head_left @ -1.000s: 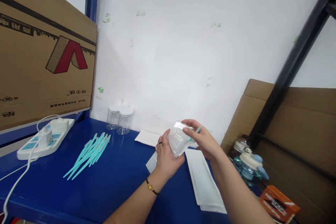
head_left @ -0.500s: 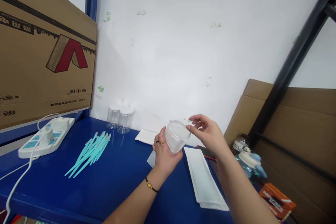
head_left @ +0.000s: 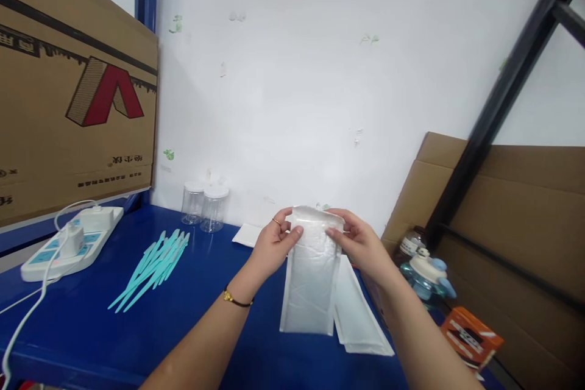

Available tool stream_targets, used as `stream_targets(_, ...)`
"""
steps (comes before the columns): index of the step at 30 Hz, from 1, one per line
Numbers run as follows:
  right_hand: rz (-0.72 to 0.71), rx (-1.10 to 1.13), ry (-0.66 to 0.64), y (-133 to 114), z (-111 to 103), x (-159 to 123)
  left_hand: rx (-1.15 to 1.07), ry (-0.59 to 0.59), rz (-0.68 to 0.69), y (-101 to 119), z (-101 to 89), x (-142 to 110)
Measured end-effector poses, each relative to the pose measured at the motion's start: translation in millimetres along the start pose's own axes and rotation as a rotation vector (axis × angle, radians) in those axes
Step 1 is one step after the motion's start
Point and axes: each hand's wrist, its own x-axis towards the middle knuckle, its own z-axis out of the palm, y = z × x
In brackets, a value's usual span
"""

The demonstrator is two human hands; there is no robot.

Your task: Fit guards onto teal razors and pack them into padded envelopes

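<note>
A white padded mailer bag [head_left: 311,283] hangs upright above the blue table, its top edge a little parted. My left hand [head_left: 274,241] pinches the upper left corner between thumb and fingers. At the upper right corner, my right hand [head_left: 359,241] grips the same bag in the same way. Just right of it, flat white padded mailers [head_left: 363,320] lie stacked on the table. Behind my left hand is another white flat piece [head_left: 247,234], partly covered by the hand.
Turquoise plastic sticks [head_left: 155,268] lie left of centre, near a white power strip [head_left: 73,244] with cables. Two clear jars [head_left: 214,210] with white lids stand by the wall. At right are a water bottle [head_left: 427,277], a brown bottle [head_left: 411,242] and an orange box [head_left: 473,338].
The bag was bunched around my left hand with my right hand at its edge. Now it hangs flat and full length, both hands holding its top corners.
</note>
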Motion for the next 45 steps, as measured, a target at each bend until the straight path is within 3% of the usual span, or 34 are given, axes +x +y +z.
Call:
stream_targets(4,-0.006,-0.071,-0.011,7,-5,-9,0.050,-0.089,0.011,4,-1.7,2)
stream_targets(8,0.133,-0.049,-0.097,4,-8,-21,0.108,-0.141,-0.008,0,-0.9,-2)
stream_targets(11,0.202,0.055,-0.204,-6,-10,-29,-0.076,-0.102,-0.110,-4,1.7,-2)
stream_targets(14,0.037,0.107,-0.234,-14,-10,-28,-0.441,-0.095,-0.239,-6,12.7,-1)
stream_targets(17,-0.247,-0.080,-0.232,-14,-3,-23,-0.746,-0.126,-0.321,-3,37.7,-1)
stream_targets(19,-0.328,-0.213,-0.248,-10,3,-24,-0.876,-0.158,-0.399,0,60.0,-4)
stream_targets(21,-0.317,-0.250,-0.138,-2,5,-29,-0.950,-0.204,-0.469,1,80.8,-9)
stream_targets(23,-0.252,-0.196,0.088,5,-3,-36,-0.928,-0.262,-0.493,-3,93.6,-16)
stream_targets(25,-0.169,-0.125,0.232,10,-23,-40,-0.761,-0.300,-0.514,-13,94.3,-22)
stream_targets(26,-0.134,-0.121,0.224,11,-35,-38,-0.626,-0.309,-0.527,-19,89.9,-25)
stream_targets(29,0.014,-0.245,0.072,20,-71,-21,-0.129,-0.314,-0.557,-42,60.9,-26)
stream_targets(32,0.186,-0.486,-0.140,51,-89,9,0.279,-0.312,-0.536,-60,10.9,-16)
stream_targets(34,0.235,-0.700,-0.279,86,-87,28,0.582,-0.180,-0.382,-67,-34.3,-6)
stream_targets(36,0.228,-0.886,-0.308,123,-78,41,0.920,-0.017,-0.346,-70,-86.8,1)
stream_targets(39,0.195,-0.991,-0.283,165,-65,47,1.298,0.211,-0.562,-72,-165.0,-3)
stream_targets(41,0.181,-1.042,-0.266,177,-62,44,1.425,0.399,-0.773,-74,-205.6,-15)
stream_targets(43,0.160,-1.091,-0.236,176,-62,35,1.471,0.462,-0.882,-79,-231.6,-29)
stream_targets(45,0.149,-1.169,-0.166,166,-58,20,1.467,0.436,-0.956,-85,-243.8,-39)
